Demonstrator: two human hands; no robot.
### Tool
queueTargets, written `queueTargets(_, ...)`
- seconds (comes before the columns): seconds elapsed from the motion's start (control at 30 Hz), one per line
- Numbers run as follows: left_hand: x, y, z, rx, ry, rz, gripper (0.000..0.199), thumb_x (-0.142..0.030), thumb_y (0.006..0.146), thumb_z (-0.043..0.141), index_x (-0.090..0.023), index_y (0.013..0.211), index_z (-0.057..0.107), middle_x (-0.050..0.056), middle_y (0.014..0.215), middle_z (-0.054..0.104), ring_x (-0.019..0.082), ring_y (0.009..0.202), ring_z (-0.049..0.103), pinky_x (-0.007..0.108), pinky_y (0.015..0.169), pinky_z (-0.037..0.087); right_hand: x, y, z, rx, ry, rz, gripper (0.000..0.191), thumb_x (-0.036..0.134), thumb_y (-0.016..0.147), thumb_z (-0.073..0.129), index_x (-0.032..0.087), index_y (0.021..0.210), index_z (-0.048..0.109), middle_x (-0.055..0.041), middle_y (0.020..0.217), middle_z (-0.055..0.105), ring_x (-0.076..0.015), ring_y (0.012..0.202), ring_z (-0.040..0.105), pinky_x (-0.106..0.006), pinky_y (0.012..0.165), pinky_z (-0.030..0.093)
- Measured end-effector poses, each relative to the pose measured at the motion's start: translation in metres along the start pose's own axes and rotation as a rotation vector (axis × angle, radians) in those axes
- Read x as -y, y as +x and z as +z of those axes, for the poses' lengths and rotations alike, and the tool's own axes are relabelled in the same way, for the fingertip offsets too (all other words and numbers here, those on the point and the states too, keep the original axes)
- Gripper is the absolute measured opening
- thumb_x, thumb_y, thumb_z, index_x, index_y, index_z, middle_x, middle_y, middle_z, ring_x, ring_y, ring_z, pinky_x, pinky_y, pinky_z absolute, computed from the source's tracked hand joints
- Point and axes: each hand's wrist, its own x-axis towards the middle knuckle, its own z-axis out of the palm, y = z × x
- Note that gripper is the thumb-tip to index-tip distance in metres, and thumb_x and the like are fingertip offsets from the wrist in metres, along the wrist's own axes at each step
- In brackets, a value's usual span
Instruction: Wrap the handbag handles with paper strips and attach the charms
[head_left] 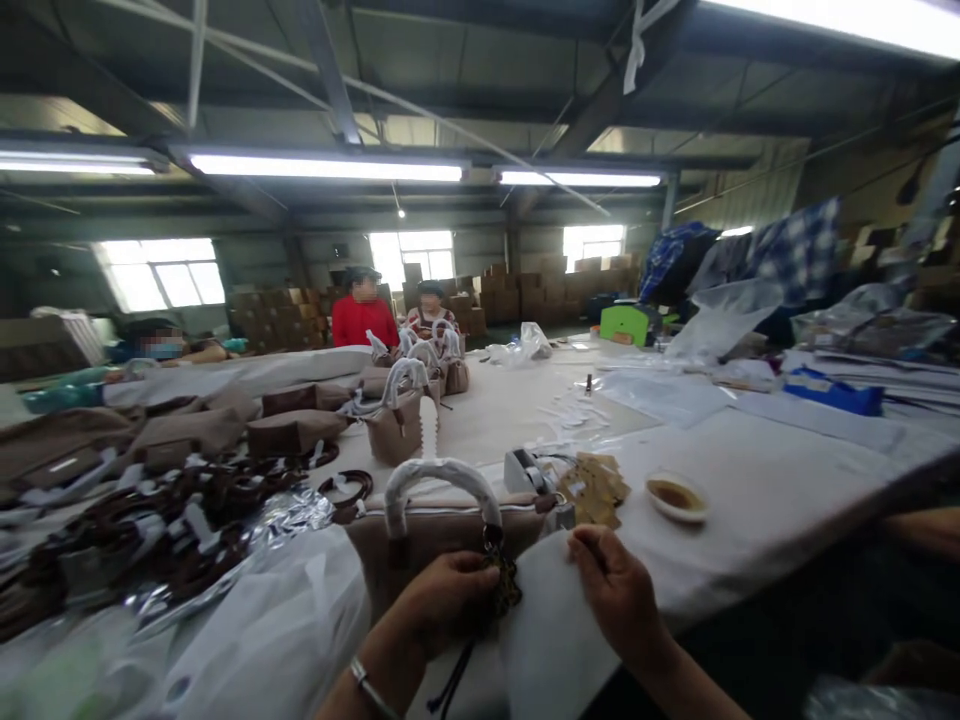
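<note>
A taupe handbag (435, 540) stands in front of me on the table, its handle (442, 470) wrapped in white film. From the handle's right base hangs a dark, patterned bag charm (507, 588) on a chain. My left hand (454, 595) is closed on the charm's left side, thumb on top. My right hand (611, 585) pinches the upper edge of a white sheet (551, 615), which stands up beside the charm and covers the bag's lower right side. Dark cords (454, 685) dangle below my left hand.
Brown straps (165, 530) lie heaped at the left, near white plastic wrapping (277, 630). More handbags (401, 425) stand further back. Tan paper pieces (596, 485), a small dish (676, 497) and a blue tray (832, 391) lie rightward. Several people, one in red (364, 315), are across the table.
</note>
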Motion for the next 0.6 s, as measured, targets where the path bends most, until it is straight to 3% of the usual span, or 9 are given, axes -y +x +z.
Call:
queueTargets(0.07,0.000,-0.001,0.000,-0.028,0.006,0.001,0.041,-0.032,0.059,0.090,-0.009,0.087,0.072,0.012,0.080,0.072,0.018,0.067,0.066,0.027,0.061,0.051,-0.003,-0.004,-0.005,0.068,0.145,0.161,0.028,0.050,0.079,0.070,0.025,0.092,0.066,-0.0015,0.069,0.065,-0.0210,0.060,0.062,-0.033,0.057,0.053)
queueTargets(0.17,-0.002,-0.002,0.003,-0.076,0.048,-0.026,0.041,-0.029,0.060,0.090,-0.008,0.090,0.072,0.013,0.084,0.073,0.019,0.070,0.068,0.027,0.061,0.052,0.000,-0.012,-0.017,0.344,0.499,0.538,0.049,0.053,0.070,0.078,0.022,0.105,0.066,-0.0033,0.080,0.070,-0.0191,0.062,0.064,-0.032,0.057,0.053)
queueTargets(0.23,-0.004,0.001,0.005,-0.104,0.078,-0.023,0.040,-0.025,0.061,0.090,-0.008,0.091,0.072,0.013,0.085,0.073,0.018,0.069,0.068,0.026,0.060,0.052,0.003,-0.018,-0.021,0.529,0.634,0.765,0.051,0.049,0.062,0.085,0.016,0.098,0.070,-0.0078,0.084,0.073,-0.0210,0.067,0.068,-0.034,0.064,0.056)
queueTargets(0.27,-0.005,0.003,0.006,-0.106,0.092,-0.026,0.039,-0.025,0.061,0.089,-0.008,0.092,0.072,0.012,0.084,0.073,0.018,0.067,0.067,0.025,0.058,0.051,0.004,-0.020,-0.021,0.554,0.661,0.831,0.049,0.044,0.059,0.088,0.015,0.095,0.072,-0.0089,0.086,0.074,-0.0216,0.070,0.069,-0.034,0.067,0.056)
queueTargets(0.43,-0.010,0.006,0.010,-0.134,0.171,-0.009,0.040,-0.027,0.063,0.088,-0.008,0.093,0.071,0.011,0.081,0.073,0.017,0.064,0.066,0.025,0.054,0.052,0.001,-0.027,-0.019,0.468,0.607,0.848,0.041,0.036,0.064,0.086,0.018,0.099,0.076,-0.0085,0.094,0.076,-0.0224,0.079,0.072,-0.034,0.068,0.058)
queueTargets(0.6,-0.020,0.000,0.011,-0.180,0.328,-0.017,0.041,-0.033,0.065,0.087,-0.009,0.095,0.071,0.010,0.080,0.073,0.014,0.058,0.062,0.022,0.049,0.047,-0.011,-0.029,-0.023,0.552,0.543,0.795,0.040,0.039,0.069,0.082,0.018,0.102,0.075,-0.0107,0.098,0.076,-0.0251,0.081,0.074,-0.034,0.062,0.060)
